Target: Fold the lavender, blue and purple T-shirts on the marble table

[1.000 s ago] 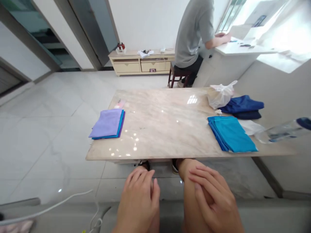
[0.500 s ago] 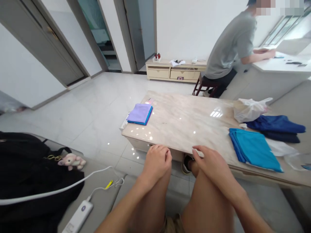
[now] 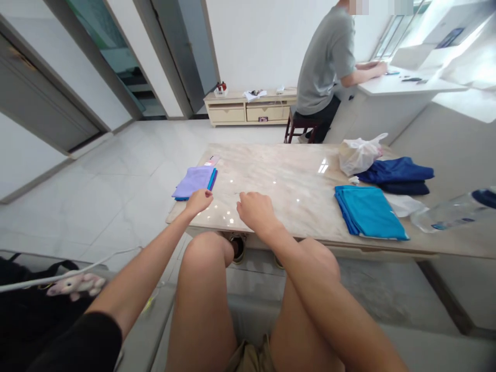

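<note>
Over the near left part of the marble-topped table I see both of my hands. My left hand is beside the near right corner of a folded lavender cloth, its fingers curled in. I cannot tell whether it touches the stack. Under the lavender cloth, blue and purple folded layers show at the edge. To the right, my right hand hovers over the table's front edge, fingers loosely bent and nothing seen in them. A folded turquoise cloth lies farther right, apart from both hands.
Behind the turquoise cloth are dark blue folded clothes and a white plastic bag. A clear bottle lies at the right. A phone lies behind the lavender cloth. Across the room a person sits on a stool at a counter.
Both hands have left my knees and reached forward over the table, the left one towards the lavender cloth. The view has swung to the right, bringing more of the bottle in.
</note>
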{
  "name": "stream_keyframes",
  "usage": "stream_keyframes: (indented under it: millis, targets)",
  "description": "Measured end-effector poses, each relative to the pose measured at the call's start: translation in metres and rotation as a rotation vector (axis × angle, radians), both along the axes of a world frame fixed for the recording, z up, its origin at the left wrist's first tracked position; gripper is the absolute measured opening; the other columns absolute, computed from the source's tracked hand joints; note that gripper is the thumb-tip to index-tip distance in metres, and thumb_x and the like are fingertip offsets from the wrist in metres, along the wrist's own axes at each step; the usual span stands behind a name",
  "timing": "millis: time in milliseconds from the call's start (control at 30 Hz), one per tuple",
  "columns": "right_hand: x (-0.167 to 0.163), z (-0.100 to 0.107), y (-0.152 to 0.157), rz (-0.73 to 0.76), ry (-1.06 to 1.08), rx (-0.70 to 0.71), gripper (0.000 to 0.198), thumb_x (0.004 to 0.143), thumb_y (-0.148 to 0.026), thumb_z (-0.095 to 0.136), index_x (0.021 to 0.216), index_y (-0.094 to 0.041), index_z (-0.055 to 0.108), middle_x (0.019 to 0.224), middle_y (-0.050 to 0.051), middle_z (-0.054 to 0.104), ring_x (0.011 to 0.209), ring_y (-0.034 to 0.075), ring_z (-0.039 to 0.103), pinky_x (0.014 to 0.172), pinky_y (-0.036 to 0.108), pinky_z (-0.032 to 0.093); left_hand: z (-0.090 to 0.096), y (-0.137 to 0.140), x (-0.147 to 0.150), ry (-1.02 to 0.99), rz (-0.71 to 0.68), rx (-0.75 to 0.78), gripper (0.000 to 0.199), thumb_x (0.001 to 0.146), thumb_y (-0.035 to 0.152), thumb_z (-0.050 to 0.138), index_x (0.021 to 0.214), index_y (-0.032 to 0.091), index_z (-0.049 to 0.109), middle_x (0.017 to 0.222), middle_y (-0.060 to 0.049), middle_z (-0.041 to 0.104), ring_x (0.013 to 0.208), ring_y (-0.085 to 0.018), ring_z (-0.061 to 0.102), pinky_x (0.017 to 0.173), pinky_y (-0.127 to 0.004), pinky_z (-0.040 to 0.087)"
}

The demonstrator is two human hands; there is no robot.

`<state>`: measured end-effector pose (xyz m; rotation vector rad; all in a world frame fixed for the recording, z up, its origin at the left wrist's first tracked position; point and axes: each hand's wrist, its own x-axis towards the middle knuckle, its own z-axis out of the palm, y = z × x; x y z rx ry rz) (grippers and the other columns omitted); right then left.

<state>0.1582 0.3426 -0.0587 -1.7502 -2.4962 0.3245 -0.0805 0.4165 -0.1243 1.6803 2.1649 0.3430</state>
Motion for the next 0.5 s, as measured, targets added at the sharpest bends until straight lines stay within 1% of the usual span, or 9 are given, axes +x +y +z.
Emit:
stream_keyframes:
  millis: [33, 100, 200, 233, 300, 333, 367, 433, 500]
  targets:
    - [-0.002, 0.000, -0.002, 0.010, 0.032, 0.035, 0.035, 0.115, -0.028, 0.045, 0.130, -0.013, 0.072, 0.125, 0.021, 0.079, 0.120, 0.032, 0.077, 0.095, 0.040, 0.059, -0.003, 0.021, -0.006, 0.038, 0.052, 0.004, 0.022, 0.084, 0.025, 0.068, 0.104, 0.016, 0.075, 0.112, -0.016, 0.084, 0.115, -0.031, 0.076, 0.098, -0.036, 0.054]
    - [-0.006, 0.002, -0.004, 0.033, 0.079, 0.089, 0.032, 0.115, -0.026, 0.045, 0.133, -0.013, 0.068, 0.126, 0.020, 0.078, 0.118, 0.032, 0.076, 0.094, 0.042, 0.060, -0.009, 0.047, -0.014, 0.103, 0.127, 0.005, 0.026, 0.080, 0.026, 0.074, 0.103, 0.014, 0.070, 0.116, -0.022, 0.082, 0.123, -0.033, 0.072, 0.102, -0.040, 0.053]
    - [-0.013, 0.006, -0.004, 0.063, 0.140, 0.153, 0.029, 0.112, -0.017, 0.046, 0.134, -0.011, 0.064, 0.126, 0.020, 0.076, 0.115, 0.032, 0.076, 0.094, 0.044, 0.061, -0.020, 0.060, -0.020, 0.168, 0.165, -0.014, 0.029, 0.079, 0.033, 0.080, 0.096, 0.015, 0.065, 0.113, -0.023, 0.078, 0.129, -0.037, 0.068, 0.108, -0.046, 0.053]
    - [-0.013, 0.008, -0.004, 0.071, 0.163, 0.169, 0.029, 0.112, -0.016, 0.046, 0.134, -0.011, 0.064, 0.125, 0.020, 0.076, 0.113, 0.031, 0.076, 0.093, 0.044, 0.061, -0.025, 0.063, -0.022, 0.183, 0.166, -0.023, 0.029, 0.079, 0.036, 0.080, 0.094, 0.016, 0.063, 0.111, -0.023, 0.076, 0.130, -0.039, 0.067, 0.110, -0.050, 0.052]
    - [-0.013, 0.011, -0.003, 0.069, 0.201, 0.185, 0.028, 0.113, -0.015, 0.044, 0.134, -0.010, 0.063, 0.122, 0.020, 0.076, 0.111, 0.030, 0.077, 0.092, 0.043, 0.061, -0.036, 0.070, -0.028, 0.205, 0.167, -0.029, 0.029, 0.080, 0.041, 0.080, 0.088, 0.020, 0.060, 0.101, -0.014, 0.073, 0.129, -0.040, 0.067, 0.113, -0.054, 0.052]
    - [-0.012, 0.012, -0.004, 0.057, 0.213, 0.189, 0.029, 0.113, -0.016, 0.044, 0.135, -0.009, 0.062, 0.122, 0.020, 0.076, 0.110, 0.029, 0.076, 0.091, 0.042, 0.061, -0.042, 0.075, -0.032, 0.211, 0.167, -0.021, 0.027, 0.084, 0.043, 0.077, 0.087, 0.023, 0.060, 0.094, -0.009, 0.069, 0.129, -0.039, 0.067, 0.113, -0.054, 0.052]
    - [-0.010, 0.013, -0.005, 0.049, 0.222, 0.191, 0.030, 0.114, -0.016, 0.044, 0.137, -0.008, 0.061, 0.121, 0.020, 0.076, 0.109, 0.029, 0.076, 0.090, 0.041, 0.061, -0.048, 0.081, -0.036, 0.233, 0.234, 0.014, 0.025, 0.083, 0.043, 0.076, 0.082, 0.025, 0.058, 0.085, -0.005, 0.063, 0.125, -0.039, 0.068, 0.111, -0.054, 0.053]
    - [-0.007, 0.015, -0.008, 0.046, 0.231, 0.178, 0.031, 0.114, -0.017, 0.044, 0.137, -0.008, 0.062, 0.120, 0.020, 0.076, 0.107, 0.028, 0.075, 0.088, 0.039, 0.061, -0.056, 0.090, -0.043, 0.241, 0.273, 0.024, 0.024, 0.084, 0.044, 0.073, 0.077, 0.026, 0.059, 0.076, -0.003, 0.054, 0.121, -0.038, 0.067, 0.109, -0.054, 0.053]
    - [-0.004, 0.015, -0.013, 0.059, 0.232, 0.146, 0.030, 0.113, -0.018, 0.047, 0.136, -0.008, 0.063, 0.118, 0.019, 0.075, 0.105, 0.027, 0.074, 0.087, 0.038, 0.061, -0.057, 0.093, -0.046, 0.180, 0.287, 0.061, 0.027, 0.084, 0.049, 0.072, 0.073, 0.026, 0.061, 0.071, -0.001, 0.049, 0.117, -0.034, 0.067, 0.110, -0.052, 0.051]
